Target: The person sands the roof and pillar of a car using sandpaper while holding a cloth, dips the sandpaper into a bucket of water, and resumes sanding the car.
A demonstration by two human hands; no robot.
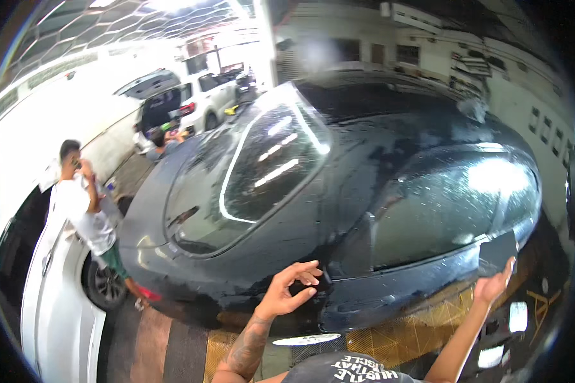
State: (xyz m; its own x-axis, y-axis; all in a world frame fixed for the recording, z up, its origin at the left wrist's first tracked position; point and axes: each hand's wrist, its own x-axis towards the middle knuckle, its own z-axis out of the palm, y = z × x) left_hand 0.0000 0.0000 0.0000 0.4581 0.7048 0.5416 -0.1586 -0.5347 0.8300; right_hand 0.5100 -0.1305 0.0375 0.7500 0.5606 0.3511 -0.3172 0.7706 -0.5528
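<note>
A dark, wet car [354, 191] fills the middle of the view, close in front of me. My left hand [291, 290] hovers by the car's body near the lower corner of the side window [437, 214]. Its fingers are loosely bent, thumb apart, and nothing shows in them. At the right, my right hand [494, 285] grips a flat, dark rectangular piece [497, 253], held near the window's lower edge. Whether that piece touches the car I cannot tell. Water drops and streaks cover the side glass and the sloping windshield-like glass [246, 172], where bright lights reflect.
On the roof sits a crumpled clear thing [473, 108]. A person in a white shirt [86, 204] stands at the left beside a white car [61, 300]. Farther back, another person [163, 145] is near a white vehicle [201, 96] with its tailgate raised. Yellow-and-dark floor grating [396, 332] runs below.
</note>
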